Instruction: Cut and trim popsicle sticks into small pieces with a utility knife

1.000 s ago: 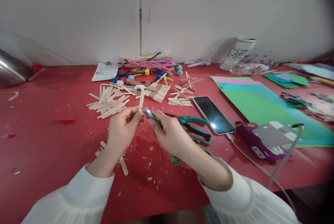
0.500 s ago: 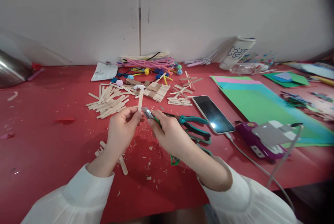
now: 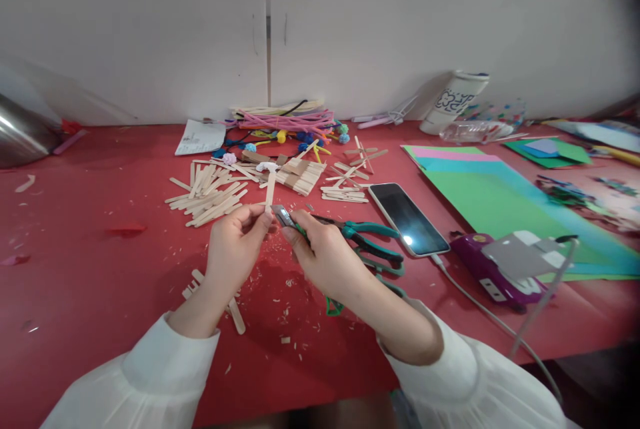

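Note:
Between thumb and fingers, my left hand pinches a wooden craft stick that points up and away from me. My right hand is closed round a utility knife, its blade tip at the lower part of the stick beside my left thumb. Whether the blade cuts into the wood I cannot tell. Small wood shavings lie scattered on the red tabletop below my hands. Under my left wrist lie a few more craft sticks, partly hidden.
Loose craft sticks and a bundle lie beyond my hands, with pink pipe cleaners behind. Teal-handled pliers, a phone, a purple device with a cable and coloured paper are to the right.
Almost nothing differs. Both hands, the craft stick and the knife keep nearly the same positions.

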Action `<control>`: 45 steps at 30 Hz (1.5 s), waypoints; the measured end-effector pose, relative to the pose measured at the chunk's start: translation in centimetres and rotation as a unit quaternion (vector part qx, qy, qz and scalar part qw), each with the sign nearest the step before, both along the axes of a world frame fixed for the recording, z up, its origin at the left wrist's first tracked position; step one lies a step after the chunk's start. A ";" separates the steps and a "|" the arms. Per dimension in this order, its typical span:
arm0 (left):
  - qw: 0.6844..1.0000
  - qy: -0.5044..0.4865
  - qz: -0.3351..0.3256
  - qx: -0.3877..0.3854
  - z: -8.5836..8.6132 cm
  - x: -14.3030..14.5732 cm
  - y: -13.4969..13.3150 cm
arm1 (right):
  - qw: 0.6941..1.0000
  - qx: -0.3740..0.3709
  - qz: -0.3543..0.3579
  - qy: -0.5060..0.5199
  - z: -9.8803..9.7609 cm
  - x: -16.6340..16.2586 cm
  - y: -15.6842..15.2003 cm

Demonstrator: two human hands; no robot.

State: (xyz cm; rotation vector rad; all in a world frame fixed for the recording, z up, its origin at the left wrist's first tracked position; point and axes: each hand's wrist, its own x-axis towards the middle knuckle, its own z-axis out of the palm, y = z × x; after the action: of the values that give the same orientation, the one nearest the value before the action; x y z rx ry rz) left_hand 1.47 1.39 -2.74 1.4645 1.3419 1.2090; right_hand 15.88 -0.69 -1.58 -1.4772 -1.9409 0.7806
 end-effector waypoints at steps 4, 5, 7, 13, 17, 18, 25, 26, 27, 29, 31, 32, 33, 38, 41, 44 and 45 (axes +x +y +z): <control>1.000 0.008 0.001 0.000 0.0 0.0 0.0 | 1.000 -0.001 -0.003 -0.001 0.0 0.0 0.0; 1.000 0.013 0.000 0.002 0.0 0.0 0.1 | 1.000 -0.003 -0.003 -0.001 0.0 0.0 0.0; 1.000 0.026 -0.002 0.008 -0.2 0.0 0.1 | 1.000 -0.008 -0.003 -0.004 0.0 -0.1 0.0; 0.996 0.082 0.006 0.045 -0.6 -0.2 -0.4 | 1.000 -0.008 -0.012 -0.027 0.0 -0.2 -0.2; 0.981 0.174 0.029 0.085 -0.3 0.0 -0.7 | 0.999 -0.008 -0.010 -0.041 0.2 -0.2 -0.4; 0.978 0.184 0.031 0.088 -0.2 0.0 -0.8 | 0.999 -0.004 -0.008 -0.037 0.2 -0.2 -0.4; 0.991 0.114 0.003 0.066 -0.4 -0.2 -0.4 | 0.978 -0.134 0.035 0.155 0.0 0.2 0.2; 0.993 0.099 0.001 0.063 -0.3 -0.2 -0.3 | 0.962 -0.178 0.045 0.200 0.1 0.3 0.4; 0.995 0.082 0.002 0.056 -0.3 -0.2 -0.1 | 0.945 -0.214 0.053 0.242 0.2 0.3 0.5; 0.999 0.037 0.004 0.035 -0.1 -0.2 0.1 | 0.909 -0.265 0.071 0.313 0.4 0.5 0.9; 1.000 -0.012 0.001 0.013 -0.1 -0.1 0.4 | 0.885 -0.289 0.087 0.354 0.5 0.6 1.1; 1.000 -0.031 -0.002 0.003 -0.2 -0.1 0.5 | 0.883 -0.287 0.093 0.359 0.5 0.6 1.1; 0.999 -0.042 -0.006 -0.004 -0.2 -0.2 0.6 | 0.890 -0.276 0.094 0.352 0.4 0.6 1.1; 0.999 -0.042 -0.007 -0.019 -0.5 -0.4 0.7 | 0.969 -0.131 0.049 0.204 -0.3 0.4 0.7; 0.999 -0.031 -0.007 -0.018 -0.4 -0.4 0.5 | 0.994 -0.020 0.029 0.105 -0.6 0.4 0.5; 1.000 -0.022 -0.009 -0.008 -0.3 -0.3 0.3 | 0.997 0.019 0.024 0.070 -0.6 0.4 0.5; 1.000 -0.019 -0.009 -0.005 -0.3 -0.2 0.2 | 0.997 0.018 0.022 0.066 -0.6 0.4 0.5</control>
State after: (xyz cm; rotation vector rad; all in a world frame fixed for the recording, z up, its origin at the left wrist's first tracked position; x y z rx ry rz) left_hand 1.22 1.63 -3.04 1.4358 1.3050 1.2115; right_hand 16.27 -0.22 -2.18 -1.3313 -1.8835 0.8376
